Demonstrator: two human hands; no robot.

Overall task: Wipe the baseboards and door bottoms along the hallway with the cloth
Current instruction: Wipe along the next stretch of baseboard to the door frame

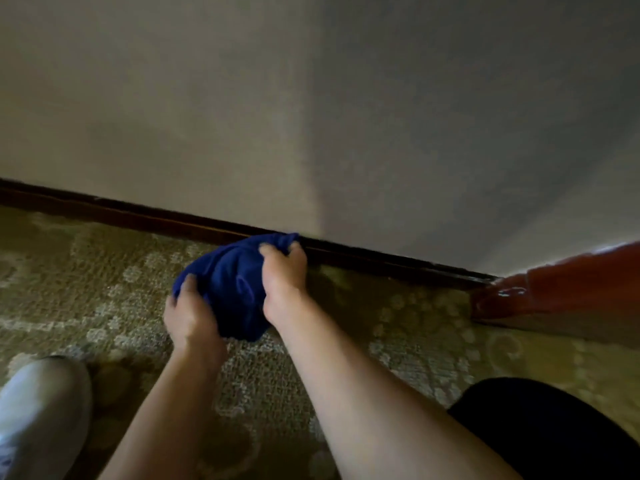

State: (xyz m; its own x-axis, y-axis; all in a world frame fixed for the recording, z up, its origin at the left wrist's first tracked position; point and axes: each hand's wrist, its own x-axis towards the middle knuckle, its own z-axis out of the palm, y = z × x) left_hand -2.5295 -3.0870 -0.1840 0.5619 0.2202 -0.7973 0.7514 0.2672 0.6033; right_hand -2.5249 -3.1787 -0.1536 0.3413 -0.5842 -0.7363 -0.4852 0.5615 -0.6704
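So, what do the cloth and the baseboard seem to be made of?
Cloth: soft blue fabric, probably microfibre or terry; it bunches in folds, matte. Baseboard: dark brown, likely varnished wood or a wood-look strip; faint sheen along its edge.

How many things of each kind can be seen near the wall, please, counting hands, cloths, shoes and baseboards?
Hands: 2, the left hand and the right hand, both holding the cloth
Cloths: 1, the blue cloth
Shoes: 1, a white shoe
Baseboards: 1, the dark baseboard
Total: 5
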